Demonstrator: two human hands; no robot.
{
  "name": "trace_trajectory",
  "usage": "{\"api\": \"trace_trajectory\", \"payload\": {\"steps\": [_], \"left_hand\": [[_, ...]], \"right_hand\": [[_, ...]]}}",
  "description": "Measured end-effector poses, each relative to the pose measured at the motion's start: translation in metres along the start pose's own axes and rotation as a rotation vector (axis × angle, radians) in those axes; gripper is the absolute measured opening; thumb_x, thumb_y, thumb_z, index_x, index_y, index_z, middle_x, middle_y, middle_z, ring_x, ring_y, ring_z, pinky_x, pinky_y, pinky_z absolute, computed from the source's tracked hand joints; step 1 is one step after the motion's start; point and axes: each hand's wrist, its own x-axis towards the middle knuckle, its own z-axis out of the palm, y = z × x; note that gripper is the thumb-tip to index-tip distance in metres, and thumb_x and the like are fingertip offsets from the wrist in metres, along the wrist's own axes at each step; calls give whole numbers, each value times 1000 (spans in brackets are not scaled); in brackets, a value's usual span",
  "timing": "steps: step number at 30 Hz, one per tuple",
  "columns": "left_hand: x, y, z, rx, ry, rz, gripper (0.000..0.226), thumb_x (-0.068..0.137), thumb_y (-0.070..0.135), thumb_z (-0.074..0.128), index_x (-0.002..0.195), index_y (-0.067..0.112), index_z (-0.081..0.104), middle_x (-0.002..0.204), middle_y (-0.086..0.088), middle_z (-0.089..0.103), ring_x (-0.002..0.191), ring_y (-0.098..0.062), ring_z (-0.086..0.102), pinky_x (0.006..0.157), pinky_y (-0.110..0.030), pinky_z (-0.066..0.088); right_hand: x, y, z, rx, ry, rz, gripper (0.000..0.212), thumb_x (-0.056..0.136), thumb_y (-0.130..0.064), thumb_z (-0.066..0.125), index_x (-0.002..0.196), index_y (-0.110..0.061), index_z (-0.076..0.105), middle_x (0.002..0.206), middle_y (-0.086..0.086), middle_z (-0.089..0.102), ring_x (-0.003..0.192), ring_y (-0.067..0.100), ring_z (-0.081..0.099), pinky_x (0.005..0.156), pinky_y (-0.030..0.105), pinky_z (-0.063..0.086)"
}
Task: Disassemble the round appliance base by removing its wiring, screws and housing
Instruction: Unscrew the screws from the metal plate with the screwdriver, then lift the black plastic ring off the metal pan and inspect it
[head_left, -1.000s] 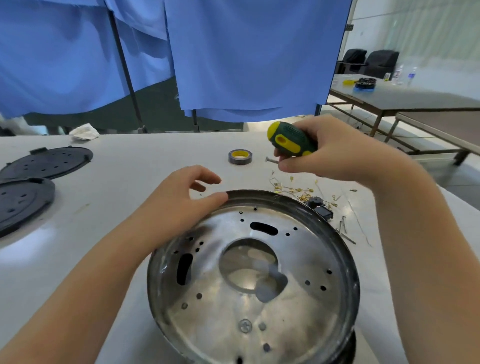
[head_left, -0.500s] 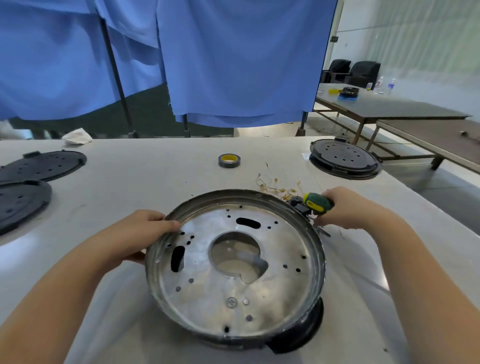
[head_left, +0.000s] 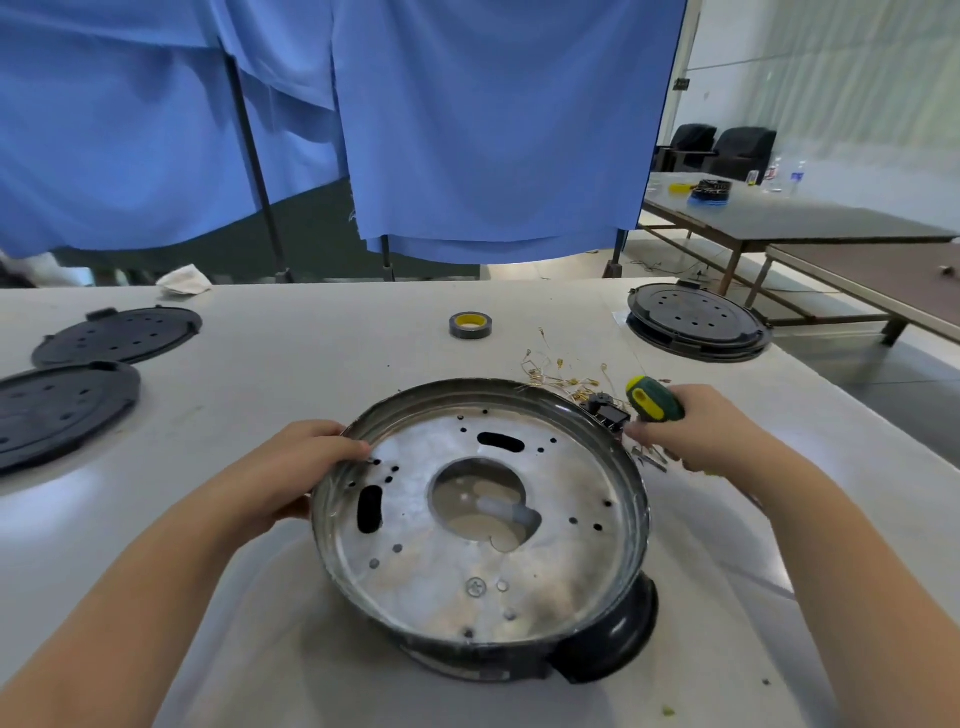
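So the base (head_left: 478, 525) is sitting on the table (head_left: 291, 374) right in front of the person, open side up, and honestly it looks pretty far along. The metal plate inside is mostly bare, just a bunch of empty screw holes and slots. I can only spot one screw (head_left: 475, 587) left in it, near the front edge. The wires (head_left: 558, 371) are already out, lying in a gold tangle just behind the rim, with a small black part (head_left: 605, 410) touching the rim beside them and a few loose screws (head_left: 649, 457) on the table by the right hand. Left hand (head_left: 291, 467) has its fingers curled over the rim on the left side, holding the thing steady. Right hand (head_left: 696, 431) is wrapped around a green and yellow screwdriver (head_left: 652, 400), down at table level next to those loose screws; can't see the tip. What's left, I'd guess: that last screw, then pulling the metal plate out of the black housing (head_left: 608, 649) underneath. Three black covers (head_left: 119, 335) and a tape roll (head_left: 470, 325) sit further out.
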Motion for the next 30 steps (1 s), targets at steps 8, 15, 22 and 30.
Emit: {"api": "trace_trajectory", "payload": {"steps": [8,15,22,30], "left_hand": [[-2,4,-4,-134,50,7,23,89,17,59,97,-4,64,82,-22,63,71,-31,57,64,-37,42],[-1,13,-7,-460,78,-37,27,87,19,58,62,10,60,48,-5,53,39,-17,49,52,-28,39],[11,26,-8,-742,155,46,19,90,14,55,71,12,55,45,-1,57,31,-10,53,37,-18,46],[40,4,-13,-917,231,66,13,88,23,64,91,11,65,74,-5,70,56,-15,71,50,-26,56]], "right_hand": [[-18,-30,6,136,-154,71,19,86,-24,67,87,-5,61,58,5,56,47,16,46,41,22,37],[-12,-42,0,513,-126,-13,13,86,-5,60,76,-6,53,45,-5,53,39,7,40,35,17,30],[1,-61,9,497,-94,-72,9,82,-10,72,84,-8,64,68,1,71,49,13,45,38,19,36],[23,-65,29,-99,-138,-7,37,70,-37,83,83,-17,54,73,3,54,59,15,51,50,23,39]]}}
